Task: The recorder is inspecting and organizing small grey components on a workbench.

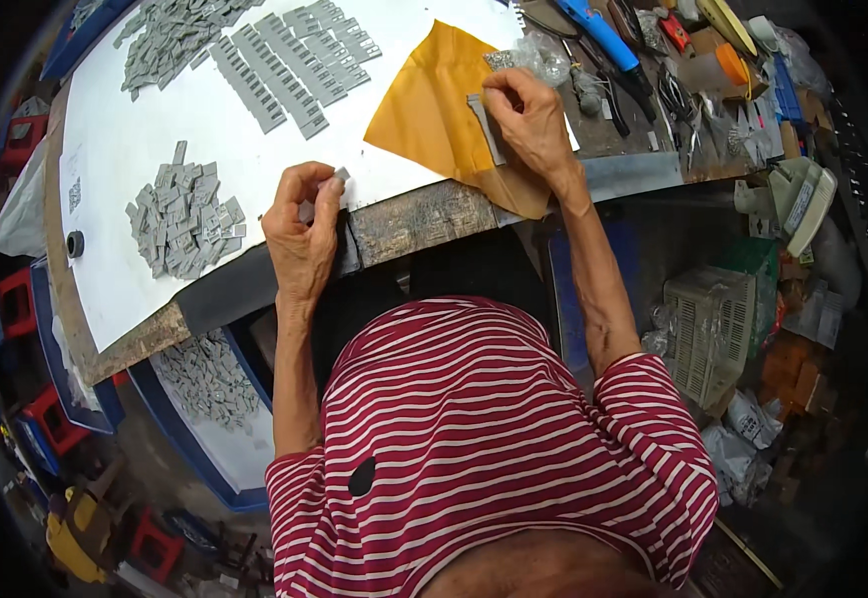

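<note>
My left hand (pixel 302 227) is closed in a pinch near the table's front edge, with a small flat grey piece (pixel 342 174) between thumb and fingertips. My right hand (pixel 533 122) rests over a yellow-brown sheet (pixel 419 105), its thumb and forefinger pressed together. Whatever lies in that pinch is too small to make out. Beside those fingertips a narrow grey strip (pixel 485 132) lies on the sheet. Just beyond sits a small pile of tiny metal parts (pixel 500 61). Slotted grey plates (pixel 274 75) lie in overlapping rows farther back.
Loose grey pieces form a near-left heap (pixel 184 219) and a far heap (pixel 179 40). A black ring (pixel 75 244) sits at the left edge. Pliers and a blue-handled tool (pixel 603 35) crowd the right. A blue-rimmed tray (pixel 239 488) of pieces stands below the table.
</note>
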A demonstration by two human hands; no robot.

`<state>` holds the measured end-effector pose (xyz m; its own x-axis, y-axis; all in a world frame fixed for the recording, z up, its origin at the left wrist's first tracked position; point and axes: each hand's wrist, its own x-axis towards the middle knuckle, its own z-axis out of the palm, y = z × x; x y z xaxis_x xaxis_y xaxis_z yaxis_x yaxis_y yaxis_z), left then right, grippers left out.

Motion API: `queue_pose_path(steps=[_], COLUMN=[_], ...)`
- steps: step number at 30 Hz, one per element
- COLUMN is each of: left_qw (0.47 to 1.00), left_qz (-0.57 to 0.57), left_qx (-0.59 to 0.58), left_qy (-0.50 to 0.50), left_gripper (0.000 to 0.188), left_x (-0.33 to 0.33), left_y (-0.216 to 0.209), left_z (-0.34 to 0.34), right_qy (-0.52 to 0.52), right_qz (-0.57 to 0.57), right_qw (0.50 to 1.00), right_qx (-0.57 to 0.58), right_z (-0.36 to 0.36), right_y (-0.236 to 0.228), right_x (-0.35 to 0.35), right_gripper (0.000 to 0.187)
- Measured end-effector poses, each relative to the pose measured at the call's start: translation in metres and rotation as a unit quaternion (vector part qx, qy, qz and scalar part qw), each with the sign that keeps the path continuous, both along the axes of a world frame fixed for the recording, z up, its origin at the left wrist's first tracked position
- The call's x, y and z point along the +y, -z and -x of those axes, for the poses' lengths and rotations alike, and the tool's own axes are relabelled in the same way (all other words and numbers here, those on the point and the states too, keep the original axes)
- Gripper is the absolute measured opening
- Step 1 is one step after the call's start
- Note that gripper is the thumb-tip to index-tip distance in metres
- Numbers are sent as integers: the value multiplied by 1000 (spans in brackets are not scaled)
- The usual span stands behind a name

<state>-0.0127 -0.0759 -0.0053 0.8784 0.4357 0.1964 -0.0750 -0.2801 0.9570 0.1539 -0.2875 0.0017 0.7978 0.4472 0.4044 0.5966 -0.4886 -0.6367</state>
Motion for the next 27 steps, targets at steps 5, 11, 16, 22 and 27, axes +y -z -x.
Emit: queue_pose_path(steps=[5, 11, 16, 22, 27], left_qw=[999, 1000, 999, 999, 1000], left_qz=[14, 27, 38, 37, 27], left_qx=[38, 6, 8, 6, 7], left_qy=[0, -9, 1, -1, 4], left_gripper=[10, 9, 10, 10, 9], left_x=[1, 0, 0, 1, 1], left_y=[-1, -2, -2, 0, -1], left_z=[1, 0, 1, 1, 1], right_qy=[-58, -92, -122, -149, -169], right_qz=[43, 98, 141, 210, 219], right_qw=[996, 990, 977, 958, 952], right_qx=[-44, -49, -105, -128, -133], right_z=[-9, -9, -12, -20, -23], right_y=[1, -1, 0, 1, 1], right_x=[2, 1, 2, 3, 3], right_gripper=[9, 6, 7, 8, 9])
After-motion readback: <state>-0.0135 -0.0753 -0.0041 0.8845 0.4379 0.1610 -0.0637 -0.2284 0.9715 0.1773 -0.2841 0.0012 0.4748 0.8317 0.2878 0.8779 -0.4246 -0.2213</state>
